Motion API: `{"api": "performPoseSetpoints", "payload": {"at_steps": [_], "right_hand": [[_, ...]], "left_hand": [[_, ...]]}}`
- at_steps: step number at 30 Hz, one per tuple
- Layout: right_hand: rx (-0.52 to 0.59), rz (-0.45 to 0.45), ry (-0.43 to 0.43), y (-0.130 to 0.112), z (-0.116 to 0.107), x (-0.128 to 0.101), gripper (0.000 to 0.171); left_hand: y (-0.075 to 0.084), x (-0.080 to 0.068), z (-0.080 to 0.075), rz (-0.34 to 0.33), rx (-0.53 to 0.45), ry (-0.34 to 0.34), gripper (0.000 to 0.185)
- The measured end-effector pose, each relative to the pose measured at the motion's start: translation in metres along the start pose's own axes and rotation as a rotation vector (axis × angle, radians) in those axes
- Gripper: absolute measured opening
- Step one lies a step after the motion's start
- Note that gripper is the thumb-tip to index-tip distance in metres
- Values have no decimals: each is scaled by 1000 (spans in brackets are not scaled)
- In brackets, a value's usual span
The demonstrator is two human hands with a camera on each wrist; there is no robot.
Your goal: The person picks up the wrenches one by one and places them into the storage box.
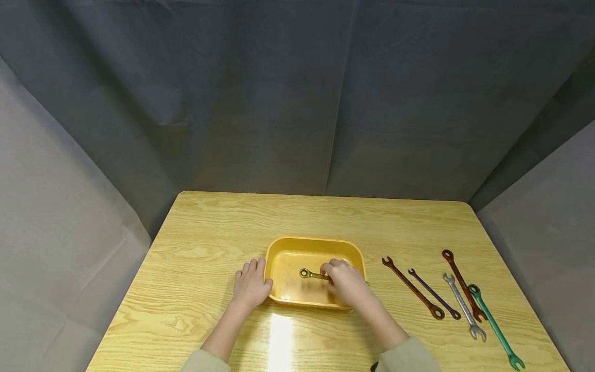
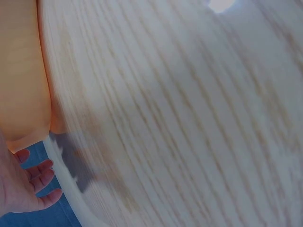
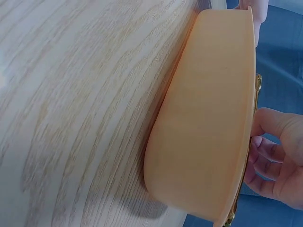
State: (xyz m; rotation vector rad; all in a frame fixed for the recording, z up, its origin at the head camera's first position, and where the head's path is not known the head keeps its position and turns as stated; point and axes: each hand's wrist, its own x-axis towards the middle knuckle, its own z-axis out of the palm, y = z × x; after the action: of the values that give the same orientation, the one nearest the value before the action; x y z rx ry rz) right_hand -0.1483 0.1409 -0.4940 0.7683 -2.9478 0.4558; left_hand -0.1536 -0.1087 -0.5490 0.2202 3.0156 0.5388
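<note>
Gold metal: from the head view, we see the wrench (image 1: pixel 314 274) lying in the tray (image 1: pixel 279 247), long axis left to right, ring end pointing left. Our right hand (image 1: pixel 345 283) pinches its right end; our left hand (image 1: pixel 251 285) rests flat against the tray's left wall.

Left wrist: relaxed fingers (image 2: pixel 40 172) beside the tray (image 2: pixel 21 71).

Right wrist: curled fingers (image 3: pixel 267 163) at the rim (image 3: pixel 248 118), wrench (image 3: pixel 258 82) barely showing.

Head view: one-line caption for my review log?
Right hand holds a gold wrench inside the yellow tray; left hand steadies its side, five wrenches alongside.
</note>
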Motion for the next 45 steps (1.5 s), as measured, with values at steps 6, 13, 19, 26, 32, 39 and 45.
{"api": "performPoseSetpoints", "payload": {"at_steps": [6, 13, 19, 26, 32, 39, 45], "right_hand": [[-27, -43, 29, -3, 3, 4, 24], [-23, -49, 12, -8, 6, 9, 23], [6, -79, 18, -10, 9, 11, 23], [12, -90, -9, -12, 14, 11, 22], [26, -103, -11, -12, 17, 10, 24], [26, -95, -31, -12, 23, 11, 24], [35, -87, -44, -13, 27, 10, 22]], "left_hand": [[0, 0, 0, -2, -2, 4, 43], [-1, 1, 1, -6, 9, 13, 42], [-1, 1, 1, -4, 12, 20, 44], [-1, 1, 1, 3, 6, 32, 45], [-1, 1, 1, 2, 3, 27, 44], [-1, 1, 2, -8, 13, 16, 46], [0, 0, 1, 1, 5, 23, 44]]}}
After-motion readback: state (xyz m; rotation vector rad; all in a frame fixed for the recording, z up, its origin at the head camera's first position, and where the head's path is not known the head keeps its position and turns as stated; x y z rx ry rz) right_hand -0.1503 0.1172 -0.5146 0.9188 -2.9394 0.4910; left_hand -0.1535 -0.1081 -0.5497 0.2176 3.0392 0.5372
